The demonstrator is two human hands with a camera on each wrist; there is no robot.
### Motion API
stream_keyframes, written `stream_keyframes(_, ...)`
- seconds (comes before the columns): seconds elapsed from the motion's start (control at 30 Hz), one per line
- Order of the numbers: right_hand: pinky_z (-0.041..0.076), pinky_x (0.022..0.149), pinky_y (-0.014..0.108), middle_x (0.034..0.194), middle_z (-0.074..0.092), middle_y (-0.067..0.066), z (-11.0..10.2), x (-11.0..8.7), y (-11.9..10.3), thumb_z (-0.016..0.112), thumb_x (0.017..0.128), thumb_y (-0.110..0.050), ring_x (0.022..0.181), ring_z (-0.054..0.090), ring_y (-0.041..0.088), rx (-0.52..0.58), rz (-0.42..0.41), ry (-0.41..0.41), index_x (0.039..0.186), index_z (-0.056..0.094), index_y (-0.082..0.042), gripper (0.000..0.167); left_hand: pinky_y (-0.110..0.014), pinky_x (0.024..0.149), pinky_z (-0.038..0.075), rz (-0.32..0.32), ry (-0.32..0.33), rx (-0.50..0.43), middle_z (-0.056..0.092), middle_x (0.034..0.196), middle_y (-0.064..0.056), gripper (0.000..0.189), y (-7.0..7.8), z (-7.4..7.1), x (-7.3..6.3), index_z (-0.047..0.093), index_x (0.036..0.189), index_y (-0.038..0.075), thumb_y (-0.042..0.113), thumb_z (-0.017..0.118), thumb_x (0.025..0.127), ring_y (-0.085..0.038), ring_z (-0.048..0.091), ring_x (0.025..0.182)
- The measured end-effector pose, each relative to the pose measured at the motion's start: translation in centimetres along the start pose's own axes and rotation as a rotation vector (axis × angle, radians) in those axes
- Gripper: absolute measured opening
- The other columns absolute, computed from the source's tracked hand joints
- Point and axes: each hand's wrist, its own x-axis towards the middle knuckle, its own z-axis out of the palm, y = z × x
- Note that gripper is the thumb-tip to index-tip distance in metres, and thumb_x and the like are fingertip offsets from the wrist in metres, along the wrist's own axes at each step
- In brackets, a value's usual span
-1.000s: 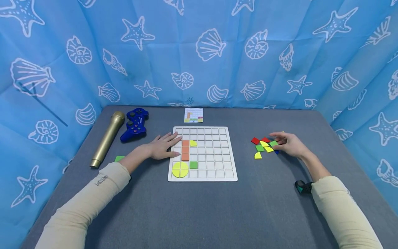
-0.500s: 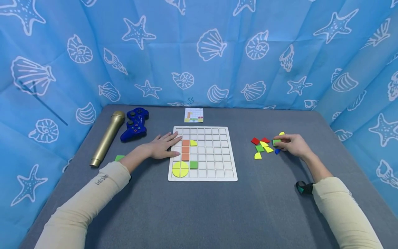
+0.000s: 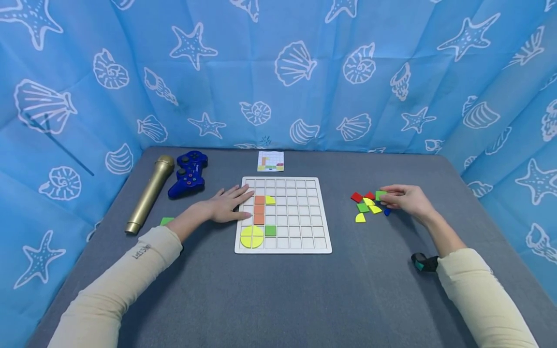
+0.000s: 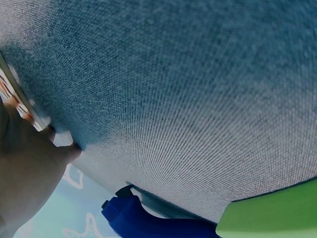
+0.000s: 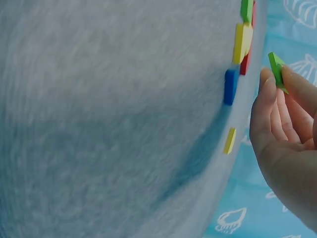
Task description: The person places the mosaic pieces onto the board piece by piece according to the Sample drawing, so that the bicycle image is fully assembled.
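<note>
In the head view my left hand lies flat with fingers spread, its fingertips and thumb on the left edge of a white grid board. On the board are a column of orange square tiles, a yellow quarter-round tile, a yellow circle of quarter tiles and a green square tile. My right hand pinches another green square tile between thumb and fingers, raised off the table in the right wrist view. Just left of it lies a pile of loose tiles in red, yellow, green and blue.
Behind the board lies a small printed pattern card. At the left are a gold microphone and a blue game controller. A green object shows partly behind the left forearm. A shell-print curtain borders the table.
My right hand has picked the green square tile out of the pile and lifted it, moving slightly left. The left hand has stayed on the board.
</note>
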Motion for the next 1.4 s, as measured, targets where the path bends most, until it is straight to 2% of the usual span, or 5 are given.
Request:
stream_keyframes(0.27,0.051,0.084,0.036,0.12,0.06,0.023,0.8,-0.6,-1.7,0.06,0.096,-0.021,0.094,0.066,0.015,0.104,-0.005,-0.098,0.134,0.048,0.007,0.049,-0.059,0.109,0.001,0.003,-0.001,-0.006,-0.001,0.159,-0.008,0.076,0.1,0.1,0.0,0.007,0.155,0.02,0.056,0.041,0.097,-0.031,-0.001,0.143)
stream_keyframes(0.47,0.052,0.084,0.038,0.111,0.065,0.019,2.1,-0.7,-2.8,0.061,0.096,-0.014,0.093,0.067,0.018,0.156,-0.024,-0.155,0.133,0.046,0.01,0.046,-0.059,0.109,0.001,0.018,0.003,-0.014,-0.001,0.159,-0.009,0.075,0.1,0.2,0.0,0.008,0.155,0.019,0.054,0.041,0.098,-0.032,-0.002,0.143)
stream_keyframes(0.9,0.053,0.08,0.037,0.109,0.065,0.022,5.9,-1.1,-5.1,0.059,0.096,-0.008,0.092,0.065,0.025,0.119,-0.05,-0.245,0.129,0.05,0.011,0.04,-0.06,0.108,0.001,0.015,0.013,-0.011,0.0,0.159,-0.009,0.076,0.1,0.2,0.1,0.008,0.155,0.02,0.056,0.041,0.097,-0.032,-0.001,0.143)
stream_keyframes(1.2,0.053,0.08,0.039,0.101,0.066,0.022,9.0,-1.2,-6.4,0.062,0.093,-0.005,0.09,0.066,0.029,0.141,-0.104,-0.313,0.122,0.056,0.01,0.034,-0.061,0.108,0.002,0.025,0.022,-0.008,0.001,0.159,-0.01,0.076,0.0,0.0,-0.1,0.01,0.155,0.018,0.056,0.041,0.097,-0.033,-0.001,0.143)
stream_keyframes(1.4,0.054,0.078,0.038,0.093,0.068,0.02,11.3,-1.4,-7.6,0.064,0.091,-0.005,0.084,0.067,0.027,0.146,-0.127,-0.366,0.119,0.059,0.009,0.032,-0.06,0.108,0.001,0.03,0.018,-0.01,0.0,0.159,-0.01,0.078,-0.3,0.1,0.0,0.009,0.155,0.018,0.059,0.039,0.096,-0.033,-0.001,0.143)
